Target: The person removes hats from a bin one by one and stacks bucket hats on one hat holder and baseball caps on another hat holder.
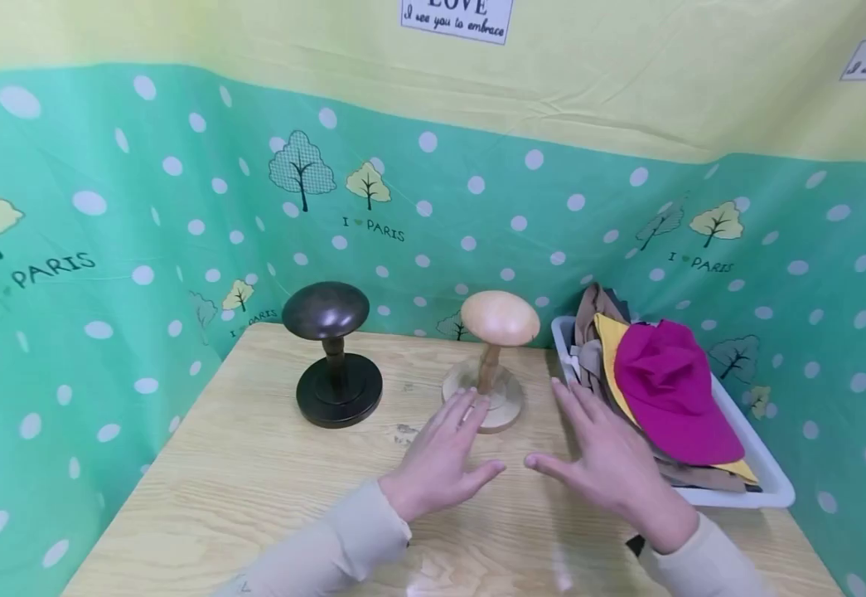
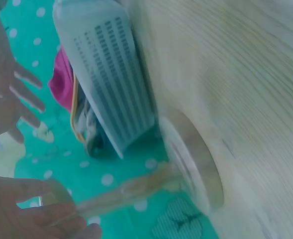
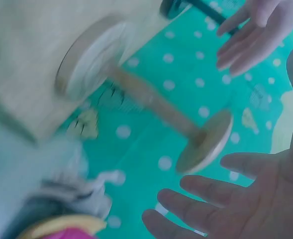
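Both hands are stretched out over the table with nothing in them. In the head view my left hand (image 1: 440, 456) has straight fingers and overlaps the base of the pale wooden hat stand (image 1: 500, 318). My right hand (image 1: 604, 452), fingers spread, is to its right, beside the white basket (image 1: 771, 481). A magenta cap (image 1: 664, 390) lies on top of the pile in that basket, over a yellow hat (image 1: 612, 336) and several brown and grey ones. A dark hat stand (image 1: 326, 312) stands upright at the back left. The right wrist view shows the pale stand (image 3: 151, 99) beyond my spread fingers.
A wooden table (image 1: 239, 497) carries the stands and the basket. Green polka-dot cloth (image 1: 477, 215) hangs behind it and along both sides. A small black item (image 1: 636, 545) shows under my right wrist.
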{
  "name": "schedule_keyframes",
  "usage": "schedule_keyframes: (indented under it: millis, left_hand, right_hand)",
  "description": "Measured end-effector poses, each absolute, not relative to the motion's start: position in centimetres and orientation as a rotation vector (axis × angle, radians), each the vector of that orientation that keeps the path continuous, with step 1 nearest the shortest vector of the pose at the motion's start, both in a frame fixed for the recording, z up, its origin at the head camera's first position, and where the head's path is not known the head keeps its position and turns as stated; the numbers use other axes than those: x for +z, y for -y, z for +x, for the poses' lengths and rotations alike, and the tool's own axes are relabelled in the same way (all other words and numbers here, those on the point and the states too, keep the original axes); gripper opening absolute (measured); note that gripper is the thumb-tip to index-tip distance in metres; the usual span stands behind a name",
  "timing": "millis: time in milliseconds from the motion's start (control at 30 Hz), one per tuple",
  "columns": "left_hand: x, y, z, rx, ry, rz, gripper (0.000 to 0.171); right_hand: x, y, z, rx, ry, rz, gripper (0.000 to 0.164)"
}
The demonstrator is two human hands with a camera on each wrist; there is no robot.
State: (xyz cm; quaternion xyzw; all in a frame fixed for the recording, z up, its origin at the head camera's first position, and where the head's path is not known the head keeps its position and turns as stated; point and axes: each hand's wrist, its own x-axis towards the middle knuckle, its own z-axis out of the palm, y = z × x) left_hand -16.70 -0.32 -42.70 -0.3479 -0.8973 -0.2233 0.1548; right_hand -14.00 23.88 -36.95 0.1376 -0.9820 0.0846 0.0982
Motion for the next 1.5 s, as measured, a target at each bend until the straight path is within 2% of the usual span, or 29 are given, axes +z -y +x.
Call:
schedule_keyframes:
  millis: [300,400,833,967,1200,1500]
  left_hand:
    - [-42.9,-4.0,-16.8,-0.643,2.539,-1.085,0.073]
    - [-42.9,-5.2,-16.8,-0.645,2.548,-1.104,0.073]
    - [-43.3,-10.5,-16.8,-0.643,2.691,-1.073,0.075]
    - [-43.6,-11.9,-16.6,-0.677,2.747,-1.019,0.075]
    - [-44.0,-13.8,-16.5,-0.912,2.817,-0.863,0.065]
    - [-44.1,-15.4,-16.9,-1.364,2.850,-0.583,0.044]
  right_hand:
    - [-34.8,-28.8,-15.2,0.207,2.918,0.296,0.106]
    - [-34.6,-30.3,-15.7,0.196,2.934,0.233,0.110]
    - [-34.4,-35.2,-18.2,0.131,2.907,0.172,0.107]
    - [-34.4,-36.1,-18.9,0.135,2.896,0.174,0.102]
    - [-34.7,-37.6,-20.5,0.110,2.887,0.178,0.093]
    - [-35.0,-39.1,-21.9,0.070,2.880,0.257,0.061]
